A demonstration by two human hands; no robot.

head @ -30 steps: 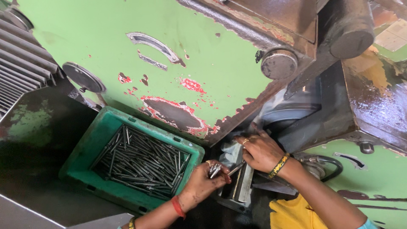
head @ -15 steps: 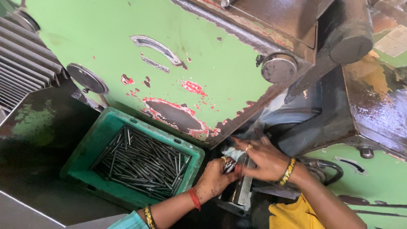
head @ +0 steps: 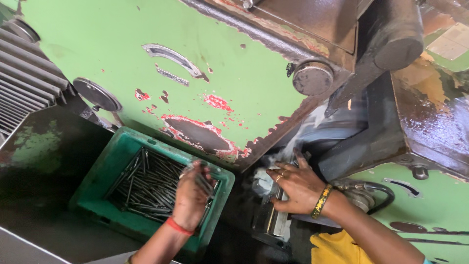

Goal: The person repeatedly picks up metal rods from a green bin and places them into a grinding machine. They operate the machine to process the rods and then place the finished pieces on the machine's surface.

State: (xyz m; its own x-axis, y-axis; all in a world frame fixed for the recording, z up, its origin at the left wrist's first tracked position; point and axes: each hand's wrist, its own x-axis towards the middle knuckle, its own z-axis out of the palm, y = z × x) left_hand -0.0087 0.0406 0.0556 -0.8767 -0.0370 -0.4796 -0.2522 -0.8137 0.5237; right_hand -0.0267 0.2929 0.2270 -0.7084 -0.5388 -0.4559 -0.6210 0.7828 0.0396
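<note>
Our left hand (head: 191,195) is over the right end of the green crate (head: 105,168), low and left of centre in the frame, fingers curled shut around a few metal rods (head: 204,182) that poke out above the knuckles. A red band (head: 178,226) sits on that wrist. Under it, the crate holds a loose heap of the same rods (head: 146,183), lying every which way.

Our right hand (head: 299,186) is well apart from the left, just right of centre, fingers spread and lying flat on a metal guide (head: 273,220) at the mouth of the machine; it grips nothing that we can see. There are rings on two fingers and a yellow and black bangle (head: 322,200) at the wrist.

Above both hands is the machine's green panel (head: 244,83), its paint chipped to red and bare metal. A round knob (head: 312,78) sits in the upper right, a grey disc (head: 96,94) at the left. A black hose (head: 378,190) curls just right of our right wrist.
</note>
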